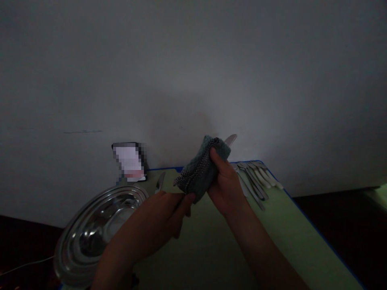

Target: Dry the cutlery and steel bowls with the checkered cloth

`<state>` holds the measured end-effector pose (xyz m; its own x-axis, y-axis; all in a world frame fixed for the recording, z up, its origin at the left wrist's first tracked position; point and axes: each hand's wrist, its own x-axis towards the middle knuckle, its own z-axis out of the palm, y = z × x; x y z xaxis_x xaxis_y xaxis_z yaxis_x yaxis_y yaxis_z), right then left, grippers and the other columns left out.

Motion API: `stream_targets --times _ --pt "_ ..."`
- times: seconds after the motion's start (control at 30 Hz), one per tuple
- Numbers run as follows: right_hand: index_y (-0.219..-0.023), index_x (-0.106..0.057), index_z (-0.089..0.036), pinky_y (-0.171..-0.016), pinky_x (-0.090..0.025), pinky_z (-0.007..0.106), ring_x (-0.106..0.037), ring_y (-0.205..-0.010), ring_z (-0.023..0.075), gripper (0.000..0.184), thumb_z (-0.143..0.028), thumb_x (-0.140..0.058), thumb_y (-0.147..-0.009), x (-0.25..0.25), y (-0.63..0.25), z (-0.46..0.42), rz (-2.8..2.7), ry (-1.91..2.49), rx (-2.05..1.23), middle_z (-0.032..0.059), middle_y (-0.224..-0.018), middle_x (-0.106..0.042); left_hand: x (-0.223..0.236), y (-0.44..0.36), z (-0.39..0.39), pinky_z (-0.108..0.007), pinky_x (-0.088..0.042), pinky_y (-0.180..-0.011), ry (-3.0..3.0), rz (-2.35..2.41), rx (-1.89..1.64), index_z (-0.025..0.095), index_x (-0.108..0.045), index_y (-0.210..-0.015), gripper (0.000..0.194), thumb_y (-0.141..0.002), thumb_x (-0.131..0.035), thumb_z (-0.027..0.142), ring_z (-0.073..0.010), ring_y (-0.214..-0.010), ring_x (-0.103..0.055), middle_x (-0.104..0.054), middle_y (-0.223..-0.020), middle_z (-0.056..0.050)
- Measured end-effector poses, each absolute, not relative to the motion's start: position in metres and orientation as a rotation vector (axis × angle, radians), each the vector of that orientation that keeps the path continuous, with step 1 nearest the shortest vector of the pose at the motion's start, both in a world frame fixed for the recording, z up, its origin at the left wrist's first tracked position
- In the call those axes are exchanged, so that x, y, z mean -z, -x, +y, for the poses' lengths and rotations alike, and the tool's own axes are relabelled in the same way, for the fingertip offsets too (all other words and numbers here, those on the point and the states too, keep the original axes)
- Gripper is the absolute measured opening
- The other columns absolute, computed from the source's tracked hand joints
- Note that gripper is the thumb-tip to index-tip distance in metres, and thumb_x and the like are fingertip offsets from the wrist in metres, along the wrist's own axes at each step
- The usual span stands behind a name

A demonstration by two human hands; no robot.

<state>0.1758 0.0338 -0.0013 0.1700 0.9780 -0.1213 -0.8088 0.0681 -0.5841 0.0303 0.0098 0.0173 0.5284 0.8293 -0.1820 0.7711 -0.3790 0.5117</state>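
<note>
A grey-green cloth [201, 169] with a black-and-white speckled band is folded around a table knife [231, 139], whose rounded blade tip pokes out at the upper right. My right hand [225, 181] grips the cloth around the blade, thumb on top. Lower left of it, my left hand [171, 215] is closed at the knife's other end, where the handle is hidden inside the fingers. Both hands are raised above the green table [211, 249]. Beyond my left hand another knife [160, 182] lies on the table, partly covered by that hand.
A large shiny metal basin [87, 237] stands at the table's left, partly behind my left forearm. Several pieces of cutlery [255, 181], some with white handles, lie in a row at the back right. A blurred phone-like device [130, 161] leans against the wall [193, 80].
</note>
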Motion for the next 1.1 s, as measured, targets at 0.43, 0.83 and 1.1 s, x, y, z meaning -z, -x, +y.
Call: stream_targets --times 0.43,0.83,1.1 --pt "-0.088 -0.066 -0.022 -0.073 -0.053 0.029 -0.061 -0.072 0.0116 0.022 -0.038 -0.068 -0.073 0.002 -0.176 0.034 -0.34 0.61 -1.394 -0.002 -0.083 -0.068 -0.018 -0.03 0.009 -0.029 -0.041 -0.062 -2.207 1.31 -0.122 0.022 -0.064 -0.076 0.049 -0.094 -0.027 0.05 -0.0142 -0.055 -0.061 -0.058 -0.049 0.005" --pt "-0.068 -0.057 -0.023 -0.052 -0.044 0.021 -0.049 -0.052 0.0074 0.025 -0.044 -0.055 -0.081 -0.003 -0.192 0.041 -0.241 0.565 -1.305 -0.0052 -0.058 -0.056 -0.02 -0.026 0.009 -0.023 -0.04 -0.054 -2.167 1.174 0.074 0.019 -0.059 -0.071 0.045 -0.092 -0.032 0.048 -0.0117 -0.052 -0.061 -0.065 -0.057 0.001" --pt "-0.057 -0.044 -0.023 -0.048 -0.034 0.023 -0.033 -0.045 0.0078 0.03 -0.041 -0.044 -0.08 -0.005 -0.209 0.04 -0.373 0.454 -1.257 -0.0058 -0.05 -0.039 -0.024 -0.018 0.006 -0.023 -0.041 -0.056 -2.188 1.117 0.098 0.02 -0.058 -0.084 0.025 -0.09 -0.038 0.035 -0.0127 -0.061 -0.062 -0.067 -0.068 0.001"
